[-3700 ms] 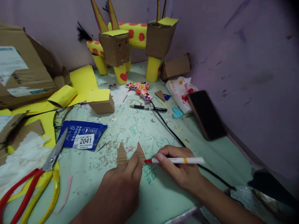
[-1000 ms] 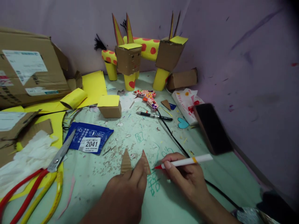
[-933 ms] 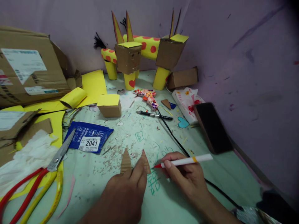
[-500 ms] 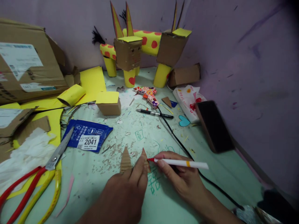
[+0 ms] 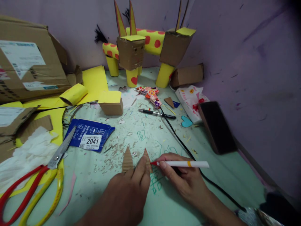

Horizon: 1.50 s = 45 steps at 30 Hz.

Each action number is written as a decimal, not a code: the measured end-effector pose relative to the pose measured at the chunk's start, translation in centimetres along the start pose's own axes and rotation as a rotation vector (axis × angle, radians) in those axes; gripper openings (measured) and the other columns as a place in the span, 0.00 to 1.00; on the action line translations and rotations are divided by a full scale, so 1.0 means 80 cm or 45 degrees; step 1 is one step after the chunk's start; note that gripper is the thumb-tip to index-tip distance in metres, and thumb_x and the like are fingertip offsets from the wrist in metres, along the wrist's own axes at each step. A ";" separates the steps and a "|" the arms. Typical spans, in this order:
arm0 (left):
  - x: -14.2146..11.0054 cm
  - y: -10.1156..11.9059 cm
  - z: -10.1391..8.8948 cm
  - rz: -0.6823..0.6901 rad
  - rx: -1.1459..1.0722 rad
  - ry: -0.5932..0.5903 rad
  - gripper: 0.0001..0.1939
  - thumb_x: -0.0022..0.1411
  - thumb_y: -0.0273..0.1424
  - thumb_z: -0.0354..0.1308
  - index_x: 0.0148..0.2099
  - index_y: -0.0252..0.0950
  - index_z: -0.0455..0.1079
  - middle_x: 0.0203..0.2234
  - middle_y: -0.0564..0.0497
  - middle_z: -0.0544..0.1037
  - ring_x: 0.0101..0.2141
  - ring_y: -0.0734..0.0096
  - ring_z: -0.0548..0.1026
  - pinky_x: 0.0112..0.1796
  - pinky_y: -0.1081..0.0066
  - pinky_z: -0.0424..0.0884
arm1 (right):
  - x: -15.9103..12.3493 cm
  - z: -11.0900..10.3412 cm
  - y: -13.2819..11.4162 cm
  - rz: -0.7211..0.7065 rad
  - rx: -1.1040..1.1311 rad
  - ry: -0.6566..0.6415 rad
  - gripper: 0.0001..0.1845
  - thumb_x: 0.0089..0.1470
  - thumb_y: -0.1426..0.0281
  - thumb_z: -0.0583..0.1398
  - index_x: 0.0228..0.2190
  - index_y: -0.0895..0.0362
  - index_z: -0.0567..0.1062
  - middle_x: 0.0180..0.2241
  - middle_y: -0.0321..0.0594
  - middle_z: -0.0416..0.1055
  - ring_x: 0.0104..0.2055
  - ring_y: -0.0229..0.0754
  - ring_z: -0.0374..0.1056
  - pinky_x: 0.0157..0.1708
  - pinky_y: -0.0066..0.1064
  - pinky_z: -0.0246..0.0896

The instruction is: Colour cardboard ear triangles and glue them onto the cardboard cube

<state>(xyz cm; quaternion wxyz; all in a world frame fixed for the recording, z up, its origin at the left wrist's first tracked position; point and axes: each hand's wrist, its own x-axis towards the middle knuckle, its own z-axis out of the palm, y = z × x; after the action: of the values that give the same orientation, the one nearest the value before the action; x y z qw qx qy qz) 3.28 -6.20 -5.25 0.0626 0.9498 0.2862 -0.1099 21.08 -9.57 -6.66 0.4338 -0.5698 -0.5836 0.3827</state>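
My left hand (image 5: pixel 127 194) lies on the pale green table (image 5: pixel 113 175), its fingers pressed down on two pointed cardboard triangles (image 5: pixel 127 158) at the near middle. My right hand (image 5: pixel 182 180) grips a white pen with a red tip (image 5: pixel 181 163). The tip touches the right edge of the right-hand triangle (image 5: pixel 146 156), just beside my left fingertips. Green scribbles mark the table under and around the pen.
Red and yellow scissors (image 5: pixel 35 185) lie near left, by a blue packet (image 5: pixel 88 138). A black cable (image 5: pixel 188 157) runs past my right hand. A black pen (image 5: pixel 157 114), a dark phone (image 5: pixel 217 127), a small box (image 5: pixel 110 102) and cardboard animals (image 5: pixel 143 47) stand farther back.
The pen tip has come left from a small gap to the right-hand triangle's edge, and the pen has levelled out. My left hand stays pressed on the triangles.
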 end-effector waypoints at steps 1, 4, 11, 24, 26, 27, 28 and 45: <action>0.000 0.000 0.001 -0.001 -0.002 0.017 0.39 0.43 0.17 0.45 0.61 0.26 0.56 0.60 0.34 0.56 0.45 0.57 0.75 0.31 0.68 0.77 | -0.001 0.000 0.001 0.020 0.012 -0.006 0.08 0.58 0.73 0.55 0.29 0.57 0.73 0.24 0.35 0.68 0.26 0.35 0.65 0.25 0.24 0.60; 0.000 -0.001 0.005 -0.016 -0.001 0.065 0.39 0.43 0.18 0.45 0.62 0.28 0.56 0.60 0.36 0.56 0.42 0.60 0.76 0.31 0.69 0.77 | -0.003 0.000 0.002 0.053 0.026 -0.031 0.08 0.58 0.72 0.55 0.29 0.58 0.73 0.23 0.34 0.66 0.25 0.34 0.63 0.23 0.24 0.58; -0.001 0.001 0.005 -0.011 0.035 0.069 0.40 0.43 0.18 0.44 0.62 0.27 0.54 0.60 0.35 0.57 0.43 0.57 0.76 0.27 0.69 0.76 | -0.001 -0.004 -0.001 0.065 0.016 -0.032 0.10 0.57 0.71 0.55 0.25 0.58 0.72 0.20 0.33 0.64 0.22 0.34 0.61 0.20 0.24 0.55; -0.003 0.001 0.010 -0.003 0.036 0.137 0.40 0.42 0.18 0.44 0.61 0.25 0.55 0.60 0.35 0.58 0.38 0.61 0.77 0.27 0.70 0.77 | -0.002 -0.004 -0.003 0.014 -0.009 -0.051 0.10 0.56 0.73 0.55 0.25 0.60 0.73 0.21 0.36 0.67 0.22 0.34 0.63 0.20 0.24 0.56; -0.003 0.002 0.010 0.000 0.041 0.138 0.39 0.42 0.18 0.44 0.61 0.24 0.56 0.59 0.34 0.59 0.37 0.61 0.78 0.27 0.69 0.76 | -0.001 -0.004 -0.003 0.015 0.021 -0.017 0.10 0.57 0.72 0.55 0.26 0.59 0.73 0.21 0.34 0.66 0.21 0.33 0.62 0.19 0.23 0.56; -0.003 0.002 0.009 0.003 0.042 0.142 0.39 0.42 0.18 0.44 0.61 0.24 0.56 0.59 0.34 0.59 0.36 0.61 0.78 0.26 0.69 0.76 | -0.001 -0.004 -0.003 0.002 0.031 -0.014 0.10 0.57 0.73 0.55 0.26 0.59 0.73 0.21 0.34 0.65 0.22 0.33 0.61 0.19 0.23 0.56; -0.003 0.002 0.009 0.008 0.040 0.146 0.39 0.42 0.18 0.44 0.61 0.24 0.57 0.59 0.34 0.59 0.37 0.61 0.78 0.27 0.69 0.76 | -0.001 -0.004 -0.003 -0.012 0.031 -0.018 0.10 0.57 0.73 0.55 0.26 0.59 0.73 0.21 0.34 0.66 0.22 0.33 0.62 0.20 0.23 0.57; -0.002 0.002 0.011 -0.004 -0.005 0.094 0.40 0.43 0.17 0.44 0.63 0.24 0.52 0.61 0.33 0.56 0.44 0.59 0.76 0.29 0.70 0.77 | -0.001 -0.004 -0.004 0.007 -0.019 -0.059 0.10 0.56 0.74 0.55 0.25 0.60 0.74 0.21 0.37 0.67 0.23 0.35 0.64 0.22 0.25 0.58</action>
<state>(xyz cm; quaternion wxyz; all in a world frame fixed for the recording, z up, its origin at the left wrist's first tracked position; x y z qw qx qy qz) 3.06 -6.59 -6.05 0.0536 0.9526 0.2901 -0.0742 21.27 -9.73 -6.23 0.4149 -0.5655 -0.5948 0.3927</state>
